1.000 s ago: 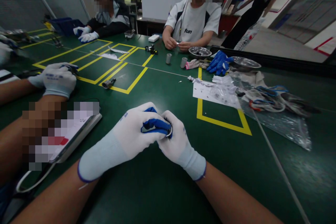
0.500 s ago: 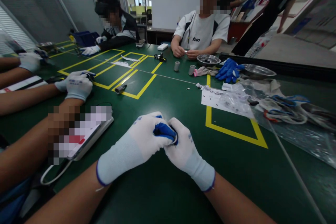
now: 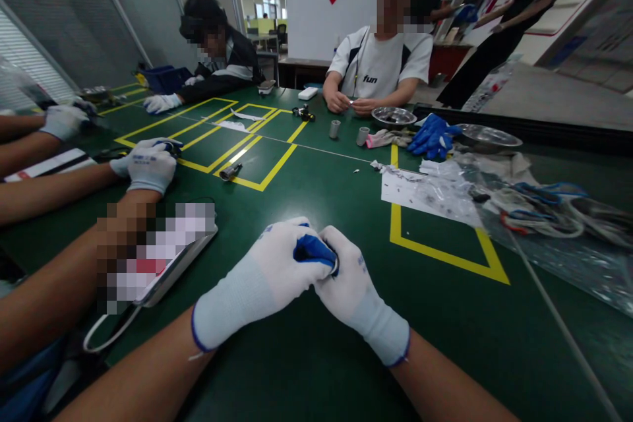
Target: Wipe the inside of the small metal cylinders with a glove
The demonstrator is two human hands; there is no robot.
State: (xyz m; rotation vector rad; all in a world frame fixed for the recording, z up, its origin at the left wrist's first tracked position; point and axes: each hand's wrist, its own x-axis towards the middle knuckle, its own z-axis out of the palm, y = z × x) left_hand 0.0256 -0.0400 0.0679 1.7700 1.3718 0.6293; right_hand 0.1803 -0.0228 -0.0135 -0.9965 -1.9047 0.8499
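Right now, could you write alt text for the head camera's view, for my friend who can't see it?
The wearer's gloved left grip and right grip meet around a mostly hidden object with a shiny edge, over a green table. Beyond lie white paper, blue gloves and a metal bowl; a person in a white shirt is opposite.

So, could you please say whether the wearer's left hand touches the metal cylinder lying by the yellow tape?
Apart: the head view shows green tabletop between the left hand and metal cylinder.
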